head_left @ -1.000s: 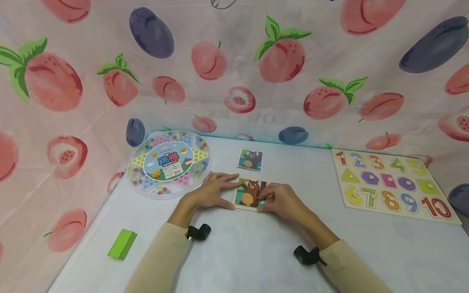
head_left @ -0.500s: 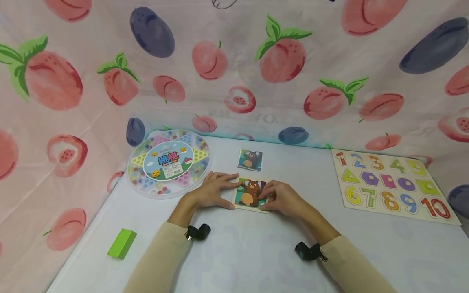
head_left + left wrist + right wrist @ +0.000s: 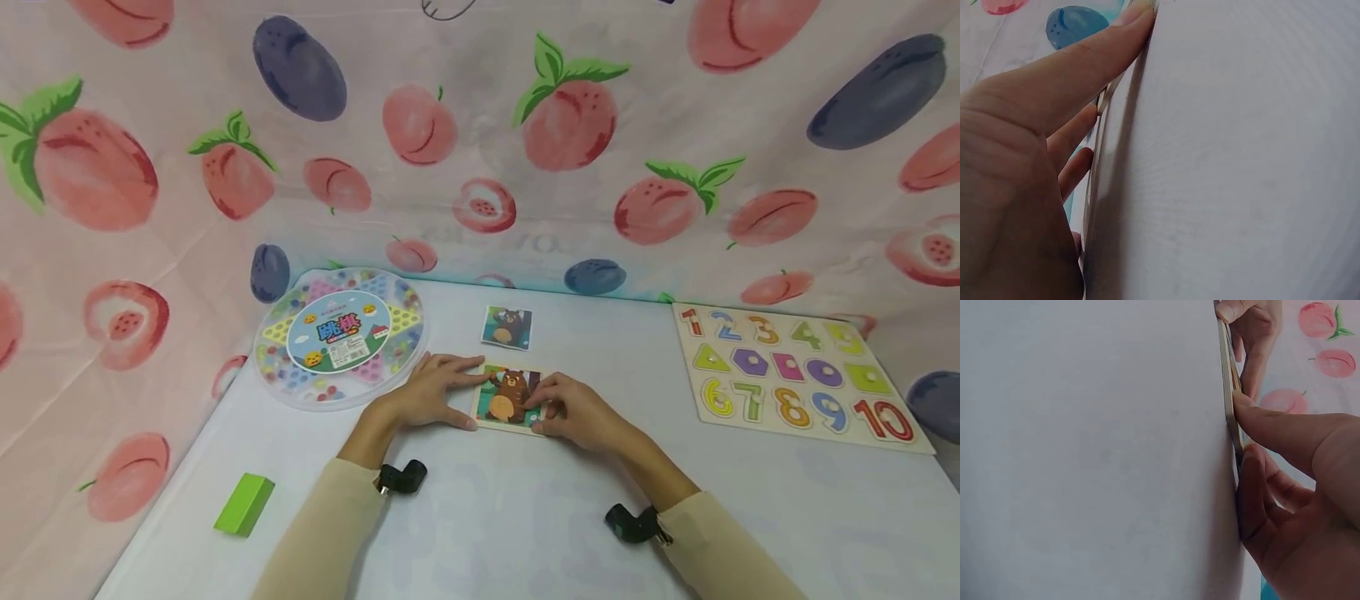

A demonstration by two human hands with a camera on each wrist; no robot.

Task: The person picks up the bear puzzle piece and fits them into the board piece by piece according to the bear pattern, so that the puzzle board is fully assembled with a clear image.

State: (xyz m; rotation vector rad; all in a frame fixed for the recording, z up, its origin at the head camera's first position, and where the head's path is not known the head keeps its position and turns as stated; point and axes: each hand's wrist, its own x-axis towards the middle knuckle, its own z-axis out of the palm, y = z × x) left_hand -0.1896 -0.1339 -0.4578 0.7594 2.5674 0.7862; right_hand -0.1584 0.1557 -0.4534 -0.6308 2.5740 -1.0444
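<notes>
A small square jigsaw puzzle (image 3: 507, 397) in a pale wooden frame lies before me, with a brown bear picture. My left hand (image 3: 435, 392) rests at its left side, index finger and thumb spread and fairly straight. That thumb (image 3: 1100, 50) touches the board's near edge in the left wrist view. My right hand (image 3: 581, 412) grips the right end, its index finger reaching over the picture and its thumb at the near corner. In the right wrist view the right thumb (image 3: 1272, 428) lies against the board's edge. Whether a loose piece is under the right fingers is hidden.
Behind the puzzle lies a bear picture card (image 3: 507, 326). A round Chinese checkers set (image 3: 337, 333) stands at the back left, a green block (image 3: 244, 504) at the front left. A number and shape board (image 3: 802, 375) lies to the right. A fruit-print cloth (image 3: 480, 150) hangs behind.
The head view has shifted slightly. My right thumb has slid a little right along the puzzle's near edge; the left hand keeps its place on the board.
</notes>
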